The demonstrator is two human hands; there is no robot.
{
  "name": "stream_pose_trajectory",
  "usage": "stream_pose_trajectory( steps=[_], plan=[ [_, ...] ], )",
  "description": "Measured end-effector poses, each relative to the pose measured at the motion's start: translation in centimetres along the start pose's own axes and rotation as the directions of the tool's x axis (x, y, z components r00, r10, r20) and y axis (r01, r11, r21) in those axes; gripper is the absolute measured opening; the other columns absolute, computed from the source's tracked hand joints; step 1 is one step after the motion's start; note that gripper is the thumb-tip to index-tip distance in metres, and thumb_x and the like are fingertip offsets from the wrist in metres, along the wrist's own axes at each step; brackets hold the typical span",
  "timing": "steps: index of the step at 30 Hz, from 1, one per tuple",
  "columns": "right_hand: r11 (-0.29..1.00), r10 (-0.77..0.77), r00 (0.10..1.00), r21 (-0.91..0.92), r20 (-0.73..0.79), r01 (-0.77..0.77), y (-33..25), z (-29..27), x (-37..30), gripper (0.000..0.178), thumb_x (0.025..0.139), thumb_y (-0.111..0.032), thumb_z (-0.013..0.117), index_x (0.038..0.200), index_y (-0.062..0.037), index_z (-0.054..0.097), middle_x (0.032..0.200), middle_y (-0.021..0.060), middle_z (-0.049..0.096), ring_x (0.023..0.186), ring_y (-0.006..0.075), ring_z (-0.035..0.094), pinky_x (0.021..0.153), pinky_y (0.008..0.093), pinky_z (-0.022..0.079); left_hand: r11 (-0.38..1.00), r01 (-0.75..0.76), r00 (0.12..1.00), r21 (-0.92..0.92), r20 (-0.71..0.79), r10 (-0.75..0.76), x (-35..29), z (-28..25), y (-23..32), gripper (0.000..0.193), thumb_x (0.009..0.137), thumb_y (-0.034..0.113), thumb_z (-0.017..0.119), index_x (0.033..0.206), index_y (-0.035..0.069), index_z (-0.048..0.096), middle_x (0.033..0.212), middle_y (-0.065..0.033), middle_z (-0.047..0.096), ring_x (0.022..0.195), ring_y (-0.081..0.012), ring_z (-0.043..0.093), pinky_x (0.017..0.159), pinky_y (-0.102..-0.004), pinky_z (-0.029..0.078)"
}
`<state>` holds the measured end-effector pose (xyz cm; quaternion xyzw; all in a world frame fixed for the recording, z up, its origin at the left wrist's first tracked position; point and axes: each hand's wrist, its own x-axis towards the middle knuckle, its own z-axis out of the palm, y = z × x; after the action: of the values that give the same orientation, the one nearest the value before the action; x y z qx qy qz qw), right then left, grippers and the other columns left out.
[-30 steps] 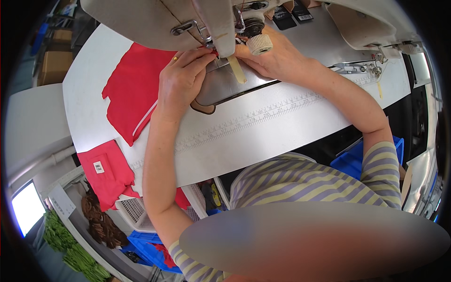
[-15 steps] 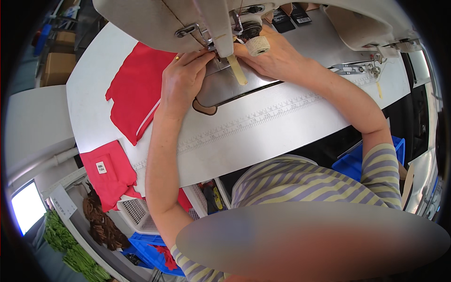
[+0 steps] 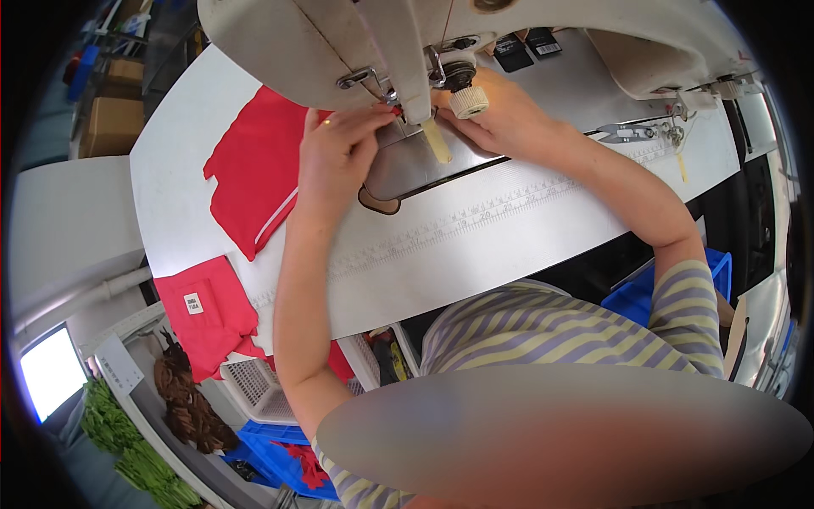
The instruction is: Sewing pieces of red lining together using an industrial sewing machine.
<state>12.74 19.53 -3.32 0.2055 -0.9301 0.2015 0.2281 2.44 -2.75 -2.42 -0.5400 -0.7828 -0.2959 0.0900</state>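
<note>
Closest in, below the near edge of the worktop, a blue bin sits by the person's right side and a white slotted basket hangs to the left, so the elbows have little room to drop or swing out. A folded red piece overhangs that near left edge and looks as if a brush from the left forearm could slide it off. On the worktop a printed ruler strip runs along the front, and the bare surface before it is the only free room for pulling work back. Farther in, the left hand lies flat, fingers pinching a small bit of red cloth right at the presser foot of the sewing machine; the right hand is curled under the machine head, fingertips pressed down beside the foot, though what it grips I cannot tell. Both sets of fingertips are just beside the needle, so a slip or an early stitch could catch a finger or skew the seam. Left of the machine a larger red garment piece lies loose, near enough to be dragged in. Thread snips rest well to the right, apart from both hands.
</note>
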Motion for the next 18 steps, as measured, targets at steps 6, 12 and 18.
stream_pose_trajectory(
  steps=[6,12,18],
  plan=[
    [0.999,0.031,0.997,-0.012,-0.065,-0.031,0.3,-0.1,-0.6,0.016,0.084,-0.015,0.064,0.097,-0.0052,0.063,0.102,0.0053,0.062,0.093,0.0251,0.058,0.082,0.0364,0.047,0.886,0.458,0.887,-0.074,0.114,-0.449,-0.1,0.4,-4.4,0.03,0.092,0.021,0.056,0.119,0.01,0.061,0.129,-0.0105,0.054,0.126,-0.0288,0.043,0.1,-0.0525,0.034],
    [0.983,0.011,0.996,-0.18,-0.089,-0.027,0.4,-0.3,-0.5,0.018,0.084,-0.018,0.065,0.095,-0.0043,0.063,0.101,0.0056,0.062,0.092,0.0252,0.058,0.081,0.0363,0.048,0.666,0.591,0.747,0.456,0.004,-0.665,-2.0,-4.3,-7.4,0.065,0.093,0.051,0.046,0.147,0.018,0.031,0.154,-0.0115,0.025,0.142,-0.0342,0.02,0.108,-0.0629,0.018],
    [0.992,-0.081,0.996,0.098,-0.045,0.085,-3.0,-0.3,-1.1,0.021,0.083,-0.022,0.067,0.096,-0.0059,0.062,0.107,0.0075,0.062,0.101,0.0267,0.057,0.085,0.0353,0.047,0.883,0.398,0.843,0.249,0.281,-0.459,-12.0,-4.3,7.1,0.084,0.079,0.036,0.069,0.148,0.014,0.028,0.156,-0.0097,0.019,0.144,-0.0328,0.015,0.11,-0.0612,0.011]
  ],
)
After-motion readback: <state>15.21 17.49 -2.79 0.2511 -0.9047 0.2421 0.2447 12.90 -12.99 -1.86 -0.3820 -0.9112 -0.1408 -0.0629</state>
